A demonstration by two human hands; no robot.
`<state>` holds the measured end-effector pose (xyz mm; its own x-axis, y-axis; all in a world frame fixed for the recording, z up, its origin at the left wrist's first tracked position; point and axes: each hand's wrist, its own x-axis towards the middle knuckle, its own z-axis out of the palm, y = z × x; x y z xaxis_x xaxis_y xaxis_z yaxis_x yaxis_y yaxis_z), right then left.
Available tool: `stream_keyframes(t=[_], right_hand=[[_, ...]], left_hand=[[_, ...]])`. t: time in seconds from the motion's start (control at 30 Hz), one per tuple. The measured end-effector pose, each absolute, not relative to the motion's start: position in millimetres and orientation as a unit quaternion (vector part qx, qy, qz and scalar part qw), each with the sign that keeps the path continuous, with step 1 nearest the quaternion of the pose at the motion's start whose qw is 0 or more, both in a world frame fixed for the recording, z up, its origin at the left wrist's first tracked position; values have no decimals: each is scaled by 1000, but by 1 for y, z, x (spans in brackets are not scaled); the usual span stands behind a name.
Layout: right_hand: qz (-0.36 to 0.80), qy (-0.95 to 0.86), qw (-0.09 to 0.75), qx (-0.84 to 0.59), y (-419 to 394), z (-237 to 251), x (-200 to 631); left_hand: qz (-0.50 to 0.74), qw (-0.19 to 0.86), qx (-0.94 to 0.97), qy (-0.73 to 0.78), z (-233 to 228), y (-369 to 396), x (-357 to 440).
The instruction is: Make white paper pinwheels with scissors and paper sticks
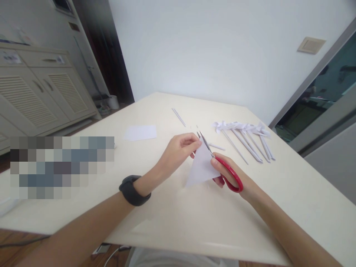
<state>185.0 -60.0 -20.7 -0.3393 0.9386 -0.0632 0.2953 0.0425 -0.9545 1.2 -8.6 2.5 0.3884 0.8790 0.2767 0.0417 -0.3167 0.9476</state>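
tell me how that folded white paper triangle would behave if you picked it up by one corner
The paper triangle probably keeps its shape: pinched by the left hand at the top, it stands without drooping. It looks thin and very light. It would likely slide easily on the smooth table.

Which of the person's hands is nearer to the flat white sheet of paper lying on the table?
Left. The left hand is just right of the flat white sheet of paper; the right hand, holding red-handled scissors, is farther right.

A home room: louvred cabinet (41,96), cream table (194,222).
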Motion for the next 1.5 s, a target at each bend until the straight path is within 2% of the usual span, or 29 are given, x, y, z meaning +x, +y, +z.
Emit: stream_keyframes(t=[0.2, 0.7, 1.13, 1.4, 1.5], right_hand=[[515, -641, 318, -473, -62, -17, 183], [507, -650, 321, -466, -62, -24, 181], [516, -643, 312, -471, -63, -18, 182], [435, -626, 324, -560, -47, -21, 199], [361, -647, 291, -605, -40, -27, 207]], left_hand=[[445, 478, 680, 333, 2, -10, 2], [440, 566, 616, 326, -1, -9, 3], [439, 538, 641, 327, -2, -9, 3], [418, 505, 671, 346, -4, -8, 4], [410, 477, 690, 359, -5, -10, 5]])
